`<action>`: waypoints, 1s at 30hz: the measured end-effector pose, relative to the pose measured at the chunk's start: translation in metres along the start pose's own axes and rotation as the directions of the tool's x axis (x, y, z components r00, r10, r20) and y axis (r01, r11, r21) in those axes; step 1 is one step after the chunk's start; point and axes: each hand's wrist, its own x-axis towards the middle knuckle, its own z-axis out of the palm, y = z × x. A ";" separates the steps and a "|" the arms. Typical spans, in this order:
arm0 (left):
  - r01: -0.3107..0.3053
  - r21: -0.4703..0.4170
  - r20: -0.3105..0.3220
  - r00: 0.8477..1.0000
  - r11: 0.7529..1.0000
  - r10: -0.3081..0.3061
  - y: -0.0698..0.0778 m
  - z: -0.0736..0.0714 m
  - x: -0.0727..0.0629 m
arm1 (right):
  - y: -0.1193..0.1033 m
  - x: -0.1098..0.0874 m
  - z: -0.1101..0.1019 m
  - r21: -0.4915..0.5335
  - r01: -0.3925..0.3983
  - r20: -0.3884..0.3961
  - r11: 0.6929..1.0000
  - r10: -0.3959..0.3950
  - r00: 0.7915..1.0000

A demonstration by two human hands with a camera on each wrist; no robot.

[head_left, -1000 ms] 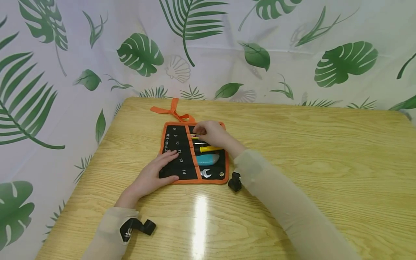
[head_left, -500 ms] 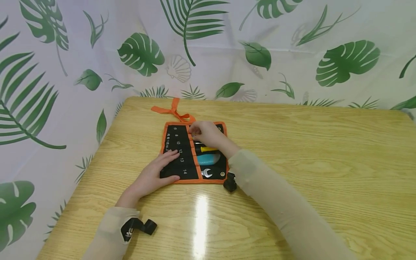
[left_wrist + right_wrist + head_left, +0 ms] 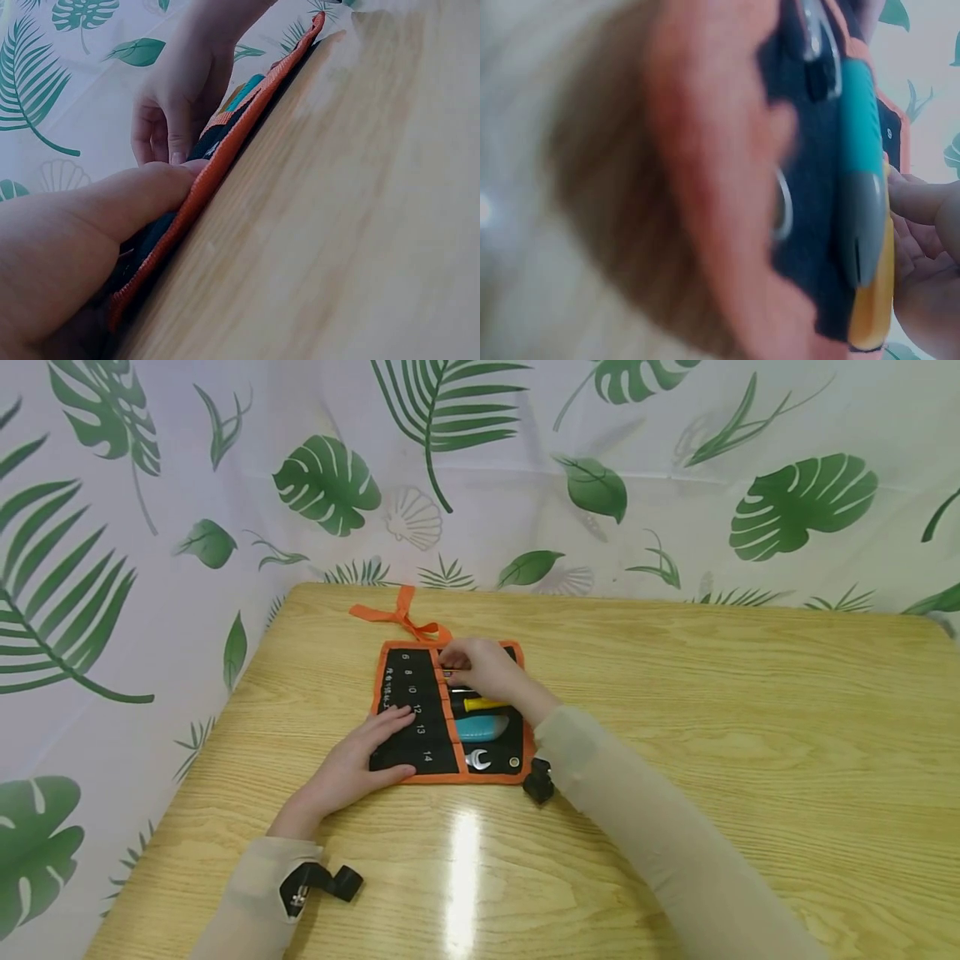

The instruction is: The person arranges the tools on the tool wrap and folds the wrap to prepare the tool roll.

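Observation:
A black tool roll [image 3: 397, 752] with orange edging lies unrolled, size numbers printed along its pocket panel. My left hand [image 3: 352, 760] rests spread on that panel; in the left wrist view its thumb [image 3: 142, 199] presses by the orange edge. At the upper pockets, my right hand [image 3: 487, 668] has thumb and fingers curled together, pinching a thin tool mostly hidden by the hand. Below it sit a yellow-handled tool [image 3: 483, 703], a teal-handled utility knife [image 3: 482, 727] and an open-ended wrench [image 3: 477, 760], each in a pocket.
Orange tie straps [image 3: 405, 617] trail from the roll's far side. The wooden table [image 3: 712, 735] extends to the right, with a leaf-print cloth [image 3: 510, 485] hanging behind it. Black camera mounts [image 3: 322, 883] are worn on both wrists.
My right hand has shifted slightly left toward the pocket mouths, then barely moved. The left hand stays on the roll.

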 end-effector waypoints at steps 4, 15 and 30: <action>0.000 -0.004 0.002 1.000 1.000 0.000 0.001 0.000 0.001 | 0.003 -0.005 -0.007 -0.009 0.002 -0.006 1.000 -0.002 1.000; -0.003 -0.006 0.005 1.000 1.000 0.003 0.000 0.001 0.003 | 0.013 -0.043 -0.031 -0.049 0.014 -0.044 0.999 -0.016 0.999; -0.015 -0.003 0.020 1.000 1.000 0.015 -0.004 -0.001 0.007 | 0.042 -0.138 -0.071 -0.160 -0.023 -0.204 0.987 -0.010 0.979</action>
